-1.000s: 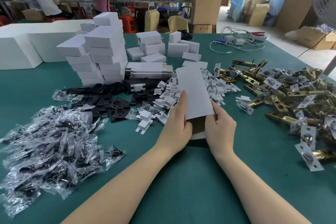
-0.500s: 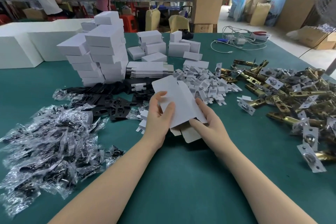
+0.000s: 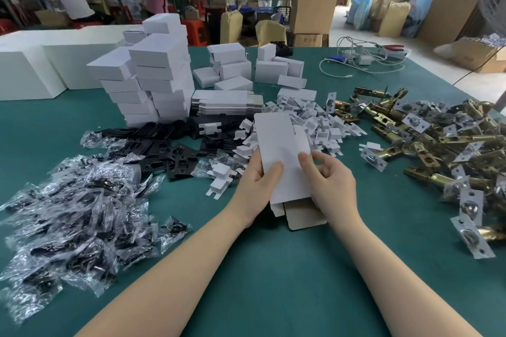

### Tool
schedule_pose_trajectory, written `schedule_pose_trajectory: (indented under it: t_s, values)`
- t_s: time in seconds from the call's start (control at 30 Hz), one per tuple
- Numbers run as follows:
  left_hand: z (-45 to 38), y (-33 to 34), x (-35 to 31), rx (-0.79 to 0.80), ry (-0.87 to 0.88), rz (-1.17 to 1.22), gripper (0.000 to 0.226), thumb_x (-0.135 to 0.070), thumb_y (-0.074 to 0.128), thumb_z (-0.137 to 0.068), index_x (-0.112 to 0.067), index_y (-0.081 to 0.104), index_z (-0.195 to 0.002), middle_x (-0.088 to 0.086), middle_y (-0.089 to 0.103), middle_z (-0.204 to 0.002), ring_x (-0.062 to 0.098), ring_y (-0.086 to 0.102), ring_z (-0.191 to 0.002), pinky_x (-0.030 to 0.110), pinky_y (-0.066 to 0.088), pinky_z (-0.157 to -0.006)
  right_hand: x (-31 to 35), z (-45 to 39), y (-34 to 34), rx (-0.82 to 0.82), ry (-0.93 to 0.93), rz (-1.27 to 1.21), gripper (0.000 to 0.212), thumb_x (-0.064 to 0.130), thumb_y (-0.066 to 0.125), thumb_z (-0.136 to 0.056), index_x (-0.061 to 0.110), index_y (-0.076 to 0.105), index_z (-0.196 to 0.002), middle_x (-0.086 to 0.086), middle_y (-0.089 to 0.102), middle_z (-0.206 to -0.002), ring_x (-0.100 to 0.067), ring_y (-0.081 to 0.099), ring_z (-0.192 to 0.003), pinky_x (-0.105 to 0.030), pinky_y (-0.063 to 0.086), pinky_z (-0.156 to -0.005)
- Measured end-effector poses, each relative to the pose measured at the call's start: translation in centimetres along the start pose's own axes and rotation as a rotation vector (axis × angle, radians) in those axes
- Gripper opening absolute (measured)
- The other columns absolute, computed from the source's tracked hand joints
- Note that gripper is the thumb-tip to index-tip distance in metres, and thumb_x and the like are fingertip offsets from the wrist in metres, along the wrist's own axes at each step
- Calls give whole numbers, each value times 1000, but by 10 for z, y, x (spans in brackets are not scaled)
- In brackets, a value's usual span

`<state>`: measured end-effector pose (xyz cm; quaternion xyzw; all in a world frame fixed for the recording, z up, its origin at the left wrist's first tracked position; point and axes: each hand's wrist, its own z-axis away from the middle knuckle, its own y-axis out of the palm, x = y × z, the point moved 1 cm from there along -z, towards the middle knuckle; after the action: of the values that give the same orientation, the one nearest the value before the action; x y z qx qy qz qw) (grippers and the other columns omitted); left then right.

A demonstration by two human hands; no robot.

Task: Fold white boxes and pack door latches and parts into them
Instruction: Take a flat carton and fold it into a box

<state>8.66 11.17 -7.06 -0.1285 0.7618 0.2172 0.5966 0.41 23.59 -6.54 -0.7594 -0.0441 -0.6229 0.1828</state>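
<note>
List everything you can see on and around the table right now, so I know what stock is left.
Box blank: one, white, held upright above the table centre, brown bottom flap open.
Folded boxes: many, white, stacked at left rear.
Flat blanks: one pile, white, behind the centre.
Card inserts: a heap, white, behind the hands.
Plates: many, black, left of centre.
Bagged parts: a large heap, clear plastic, near left.
Door latches: many, brass, right side.
Cables: a tangle, white, far right.
Table: one, green.
Left hand: grips the blank's left edge.
Right hand: pinches the blank's right side.
</note>
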Motion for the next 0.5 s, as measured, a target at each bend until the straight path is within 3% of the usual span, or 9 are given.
schedule_pose_trajectory:
  t_s: [0.2,0.27,0.37,0.43,0.5]
  values:
    - [1,2,-4,-5,-39,-13,42,-43,55,-87,-39,42,-126,-22,67,-114,3,64,-108,21,53,-83,6,7,3,35,-6,10,52,52,72,-81,24,63,-124,14,65,-64,5,60,-62,-5,39,-51]
    - [1,4,-6,-12,-19,-44,54,-47,52,-88,-36,34,-137,-24,62,-118,0,64,-107,19,52,-82,9,9,2,51,-20,6,40,51,71,-83,30,66,-117,6,71,-69,-1,64,-65,-9,43,-52]
    - [3,6,-6,-27,7,-96,65,-54,46,-93,-31,22,-149,-24,56,-125,-6,62,-107,15,50,-83,14,12,0,99,-38,-53,4,44,67,-89,43,67,-92,14,74,-74,-2,68,-70,-14,50,-57]
    - [4,7,-6,-66,-6,-96,59,-59,39,-91,-35,31,-144,-25,56,-123,-10,61,-103,9,48,-79,17,12,1,132,-51,-90,9,40,63,-93,40,71,-87,14,74,-77,-1,69,-70,-17,51,-59]
    - [3,6,-6,-119,-74,-65,46,-60,39,-90,-34,49,-126,-20,65,-112,-3,65,-99,11,50,-75,17,11,1,148,-42,-99,22,37,59,-96,27,74,-82,3,73,-75,-6,63,-64,-22,46,-56]
